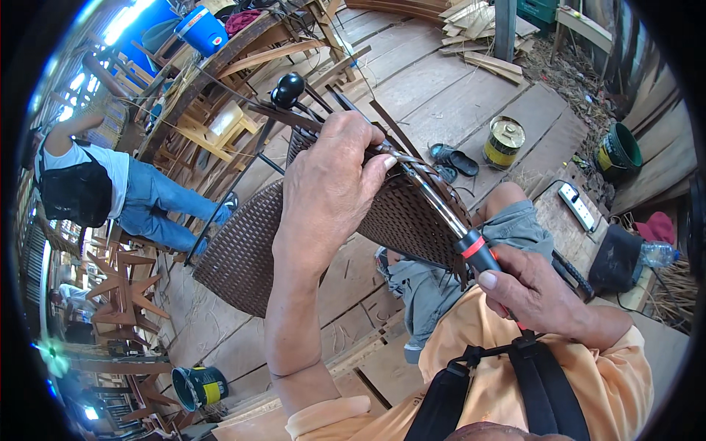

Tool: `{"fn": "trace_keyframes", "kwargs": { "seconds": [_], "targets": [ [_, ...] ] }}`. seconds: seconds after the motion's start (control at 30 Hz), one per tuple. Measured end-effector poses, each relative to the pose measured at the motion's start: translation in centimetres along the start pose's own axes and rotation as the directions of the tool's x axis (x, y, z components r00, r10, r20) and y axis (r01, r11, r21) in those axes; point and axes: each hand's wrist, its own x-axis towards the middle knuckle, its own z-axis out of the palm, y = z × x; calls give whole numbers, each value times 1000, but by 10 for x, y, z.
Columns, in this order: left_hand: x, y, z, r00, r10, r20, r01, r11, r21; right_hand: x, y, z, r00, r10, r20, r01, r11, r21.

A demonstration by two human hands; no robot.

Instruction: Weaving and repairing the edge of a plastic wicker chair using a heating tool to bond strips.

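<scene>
Head view: person seated on wooden plank floor (434,88), working on a woven piece held over the lap.
Left hand (327,184): grip closed, fingers pinched on the top edge of the brown woven rattan panel (243,250), thumb tip pressing the dark strips at the rim.
Right hand (533,290): grip closed around the black-and-red handle of a screwdriver-like tool (448,220); metal shaft runs up-left along the panel rim and ends just beside the left thumb.
Panel position: tilted, centre of frame, between the two hands, lower part hanging toward the floor; loose dark strips (353,103) stick up from its top edge.
Frame part: black rounded knob (287,88) on a dark bar, just above the left hand, touching the strips.
Person's clothing: orange shirt, black straps across chest, grey shorts, bare knee right of the panel.
Floor right: yellow tin can (504,141) upright, dark sandals (454,158) near it, white power strip (577,206), green bucket (618,153) further right.
Floor lower left: dark can with yellow label (200,386), tilted.
Background left: another person (103,191) in white top and blue jeans, bent among wooden chair frames (213,125), well apart.
Top left: blue cooler (202,29).
</scene>
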Motion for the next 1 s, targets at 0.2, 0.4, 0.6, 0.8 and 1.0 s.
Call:
{"fn": "trace_keyframes", "kwargs": {
  "seconds": [0.2, 0.4, 0.6, 0.8, 1.0],
  "targets": [
    [-1, -3, -1, 999, 42, -13, -42, 999, 25, -1, -6, 6, 999, -10, -34, 8, 998, -64],
    [0, -2, -4, 999, -41, 18, 41, 999, 21, -20, -11, -5, 998, 43, -46, -50, 984, -172],
    [0, -2, -6, 999, -32, 24, 30, 997, 73, -9, -14, -27, 878, -318, -357, 306, 948, -94],
    [0, -2, -5, 998, -47, 32, 46, 998, 51, 71, -16, -28, 844, -355, -403, 386, 922, -4],
    [-1, -4, -2, 999, 31, -38, -29, 998, 64, 122, -28, -11, 745, -522, -415, 351, 836, -422]
  ]
}}
